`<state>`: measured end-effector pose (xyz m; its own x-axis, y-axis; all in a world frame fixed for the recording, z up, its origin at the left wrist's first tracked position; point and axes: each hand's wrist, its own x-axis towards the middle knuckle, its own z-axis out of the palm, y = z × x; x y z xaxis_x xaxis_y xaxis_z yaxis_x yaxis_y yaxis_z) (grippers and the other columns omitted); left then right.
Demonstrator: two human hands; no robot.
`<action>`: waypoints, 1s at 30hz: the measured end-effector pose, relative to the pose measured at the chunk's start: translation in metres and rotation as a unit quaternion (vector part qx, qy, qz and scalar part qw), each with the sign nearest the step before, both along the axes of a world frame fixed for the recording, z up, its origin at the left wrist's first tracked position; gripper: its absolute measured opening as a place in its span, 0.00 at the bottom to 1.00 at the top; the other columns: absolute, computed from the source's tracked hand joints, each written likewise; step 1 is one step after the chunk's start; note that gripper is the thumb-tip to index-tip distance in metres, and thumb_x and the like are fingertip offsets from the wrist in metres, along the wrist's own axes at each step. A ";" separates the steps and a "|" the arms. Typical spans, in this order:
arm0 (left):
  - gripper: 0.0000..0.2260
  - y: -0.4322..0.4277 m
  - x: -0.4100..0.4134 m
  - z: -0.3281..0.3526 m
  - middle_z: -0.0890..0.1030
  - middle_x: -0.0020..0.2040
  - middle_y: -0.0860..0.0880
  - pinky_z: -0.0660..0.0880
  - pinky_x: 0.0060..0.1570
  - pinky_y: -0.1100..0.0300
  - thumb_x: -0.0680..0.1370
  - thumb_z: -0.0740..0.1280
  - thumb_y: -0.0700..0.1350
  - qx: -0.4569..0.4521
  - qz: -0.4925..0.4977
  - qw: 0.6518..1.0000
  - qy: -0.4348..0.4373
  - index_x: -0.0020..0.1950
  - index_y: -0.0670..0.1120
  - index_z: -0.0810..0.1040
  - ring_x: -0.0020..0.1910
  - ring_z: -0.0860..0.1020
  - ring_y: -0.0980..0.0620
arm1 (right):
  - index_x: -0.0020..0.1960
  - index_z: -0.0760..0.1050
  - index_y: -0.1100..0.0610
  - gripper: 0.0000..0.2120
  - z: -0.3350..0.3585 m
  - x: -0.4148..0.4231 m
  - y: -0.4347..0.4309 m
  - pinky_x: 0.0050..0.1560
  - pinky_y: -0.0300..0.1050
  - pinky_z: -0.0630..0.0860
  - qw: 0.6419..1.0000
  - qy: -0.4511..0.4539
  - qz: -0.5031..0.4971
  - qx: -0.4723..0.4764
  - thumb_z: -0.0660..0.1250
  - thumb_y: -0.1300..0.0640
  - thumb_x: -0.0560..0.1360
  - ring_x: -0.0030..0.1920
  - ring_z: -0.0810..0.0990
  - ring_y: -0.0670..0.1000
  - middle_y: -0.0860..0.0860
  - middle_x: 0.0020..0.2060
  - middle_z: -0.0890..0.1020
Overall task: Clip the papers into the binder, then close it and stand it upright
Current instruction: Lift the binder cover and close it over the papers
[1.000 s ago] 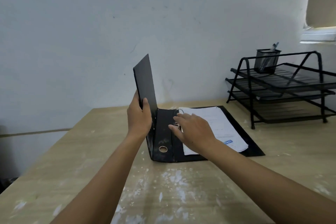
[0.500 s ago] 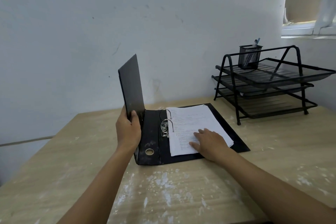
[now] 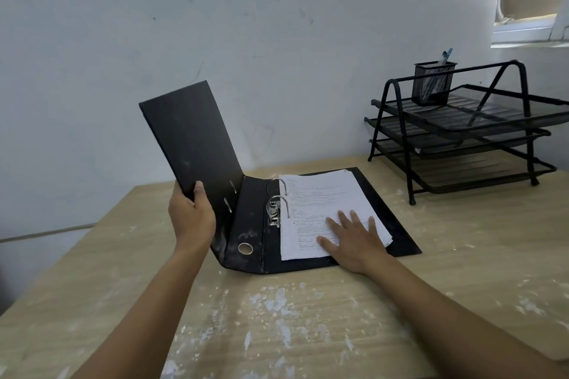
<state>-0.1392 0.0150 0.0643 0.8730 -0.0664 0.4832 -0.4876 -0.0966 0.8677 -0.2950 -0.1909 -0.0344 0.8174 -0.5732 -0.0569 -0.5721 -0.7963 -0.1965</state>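
A black lever-arch binder point(image 3: 252, 224) lies open on the wooden table, its back cover flat and its front cover point(image 3: 191, 135) raised and leaning left. My left hand point(image 3: 191, 216) grips the lower edge of that raised cover. A stack of white printed papers point(image 3: 320, 194) sits on the two metal rings point(image 3: 278, 194), which look closed over the sheets. My right hand point(image 3: 354, 238) rests flat, fingers spread, on the near part of the papers.
A black three-tier wire tray point(image 3: 462, 132) stands at the back right, with a mesh pen cup point(image 3: 433, 83) on its top tier. The wall runs close behind the binder. The table point(image 3: 277, 317) has white paint flecks near me.
My right hand moved from the ring mechanism to lie flat on the papers. The raised front cover has swung from edge-on to show more of its face, tilted left.
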 end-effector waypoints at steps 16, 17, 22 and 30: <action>0.15 -0.005 -0.004 -0.004 0.78 0.41 0.42 0.67 0.33 0.74 0.81 0.58 0.40 0.077 -0.060 0.990 -0.103 0.68 0.42 0.73 0.32 0.70 0.53 | 0.79 0.44 0.48 0.34 -0.003 0.028 0.020 0.75 0.61 0.35 1.000 0.007 0.010 -0.012 0.42 0.33 0.78 0.79 0.38 0.55 0.51 0.79 0.43; 0.16 -0.007 -0.004 -0.005 0.76 0.38 0.37 0.66 0.31 0.71 0.81 0.58 0.40 0.085 -0.066 0.988 -0.109 0.68 0.43 0.73 0.31 0.69 0.51 | 0.79 0.44 0.48 0.34 -0.002 0.028 0.020 0.75 0.61 0.35 1.000 0.006 0.011 -0.009 0.42 0.34 0.78 0.79 0.38 0.55 0.52 0.79 0.43; 0.17 -0.010 -0.006 -0.007 0.75 0.36 0.33 0.65 0.29 0.68 0.82 0.57 0.40 0.096 -0.074 0.986 -0.118 0.70 0.46 0.72 0.31 0.67 0.46 | 0.79 0.46 0.49 0.34 0.001 0.025 0.019 0.76 0.59 0.36 1.000 0.001 0.016 0.006 0.44 0.34 0.79 0.79 0.40 0.55 0.53 0.79 0.45; 0.21 -0.015 -0.026 -0.003 0.75 0.30 0.41 0.65 0.29 0.60 0.81 0.57 0.35 0.107 -0.111 0.976 -0.153 0.72 0.50 0.68 0.28 0.70 0.50 | 0.78 0.54 0.55 0.33 0.044 0.015 0.012 0.77 0.53 0.49 0.990 -0.125 -0.008 0.071 0.49 0.37 0.80 0.79 0.51 0.53 0.53 0.79 0.54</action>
